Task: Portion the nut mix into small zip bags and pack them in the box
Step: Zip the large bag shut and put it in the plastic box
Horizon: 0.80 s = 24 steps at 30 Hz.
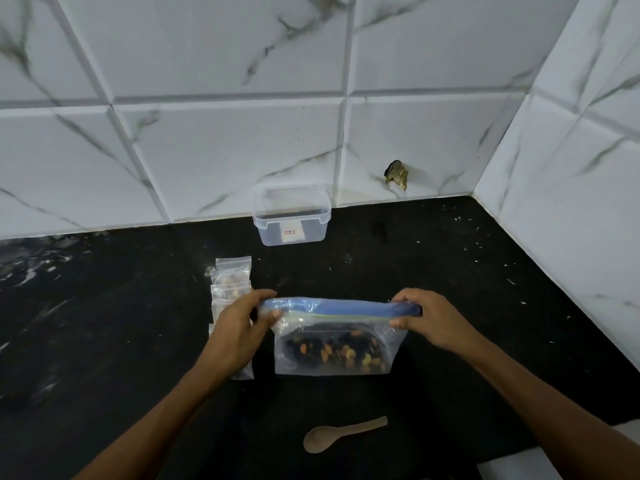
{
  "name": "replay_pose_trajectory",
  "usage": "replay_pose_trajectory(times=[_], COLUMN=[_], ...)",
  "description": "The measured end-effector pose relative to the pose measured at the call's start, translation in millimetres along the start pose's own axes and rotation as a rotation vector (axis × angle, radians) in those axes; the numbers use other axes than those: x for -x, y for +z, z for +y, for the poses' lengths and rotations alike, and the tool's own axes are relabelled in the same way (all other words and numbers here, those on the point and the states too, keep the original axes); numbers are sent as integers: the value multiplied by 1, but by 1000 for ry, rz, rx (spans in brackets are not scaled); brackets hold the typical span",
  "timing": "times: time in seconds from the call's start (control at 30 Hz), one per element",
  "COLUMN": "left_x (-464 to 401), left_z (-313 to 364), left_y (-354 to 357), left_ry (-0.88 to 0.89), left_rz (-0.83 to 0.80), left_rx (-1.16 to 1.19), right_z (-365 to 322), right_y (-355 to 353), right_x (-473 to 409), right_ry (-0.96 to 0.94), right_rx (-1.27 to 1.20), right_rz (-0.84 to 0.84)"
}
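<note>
A large clear zip bag [334, 344] with a blue zip strip holds the nut mix in its lower half and stands on the black counter. My left hand [239, 323] pinches the left end of the blue strip. My right hand [429, 317] pinches the right end. Several small zip bags [231, 277] with nuts inside lie in a row on the counter, partly hidden behind my left hand. A clear plastic box [291, 216] without a lid stands by the back wall. A wooden spoon [341, 434] lies on the counter close to me.
The black counter [450, 271] meets white marble-look tiled walls at the back and on the right. A dark chipped hole [396, 174] marks the back wall. A white object [519, 465] lies at the lower right edge.
</note>
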<state>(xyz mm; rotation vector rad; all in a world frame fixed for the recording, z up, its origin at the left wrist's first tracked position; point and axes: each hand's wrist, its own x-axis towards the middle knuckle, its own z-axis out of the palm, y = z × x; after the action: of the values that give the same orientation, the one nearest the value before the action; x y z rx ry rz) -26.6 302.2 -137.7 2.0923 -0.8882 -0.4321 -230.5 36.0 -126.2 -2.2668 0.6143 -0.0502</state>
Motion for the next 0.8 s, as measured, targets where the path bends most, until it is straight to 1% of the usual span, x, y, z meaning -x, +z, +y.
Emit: replay_pose_trajectory(times=[0.03,0.1,0.17,0.2,0.3,0.33,0.37,0.47,0.5,0.6,0.67,0.8], left_x=[1,2,1,1,-2,-2,-2,-2,-3,-7,-9,-14], left_z=[-3,-6,-10,-9,4,12,22,35,36,29,23,14], left_y=[-2,-6,-9,-10,-9,-7,-6,2,4,3,3,9], left_ry=[5,34,131,217,525,562,545,367,346,380,387,367], left_rz=[-26,-86,-85,-57,36,-5,-81,-376,-427,-436,-432,-419], left_rx=[-80,-335,-597,-677,-759,-786,-817,-956,-1007,-1025,-965,-871], right_z=[1,1,-3,-6,-25,-31,-36,-42,-43,-43,-43,-44], right_y=[0,0,-1,-2,-4,-3,-2,8,12,18,18,19], right_x=[0,0,0,0,0,-1,-2,-7,-8,-8,-8,-9], right_ry=[-12,-29,-35,-42,-100,-122,-137,-144,-168,-205,-184,-114], right_rx=[41,133,203,253,467,536,601,730,743,711,671,617], right_rz=[8,5,-57,-107,-214,-230,-251,-327,-330,-304,-296,-341])
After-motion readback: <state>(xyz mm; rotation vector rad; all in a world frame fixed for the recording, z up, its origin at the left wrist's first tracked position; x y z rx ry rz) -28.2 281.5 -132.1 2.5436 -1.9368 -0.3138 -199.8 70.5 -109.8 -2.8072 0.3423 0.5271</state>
